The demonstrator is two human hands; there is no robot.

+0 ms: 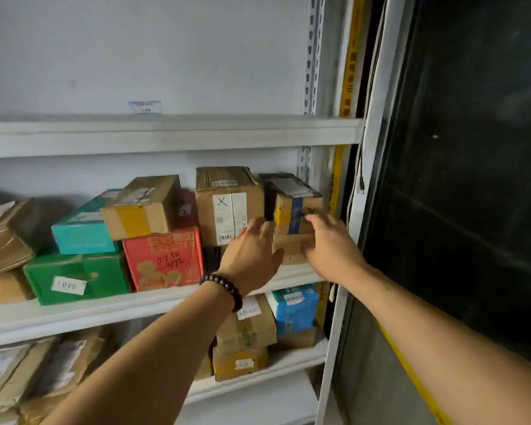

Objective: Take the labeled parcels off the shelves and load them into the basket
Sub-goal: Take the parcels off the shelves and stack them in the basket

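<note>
Two bare hands reach toward the right end of a white shelf (pixel 135 305) stacked with labeled parcels. The left hand (pixel 252 256), a bead bracelet (pixel 224 286) on its wrist, holds nothing; its fingers (pixel 259 223) are straight and loosely spread over the lower right corner of a tall carton (pixel 227 207) marked X. The right hand (pixel 330 250) is spread wide and empty. Just beyond its fingers a small taped parcel (pixel 292 207) sits on a plain brown parcel (pixel 288 246). Whether either hand touches a parcel cannot be told.
</note>
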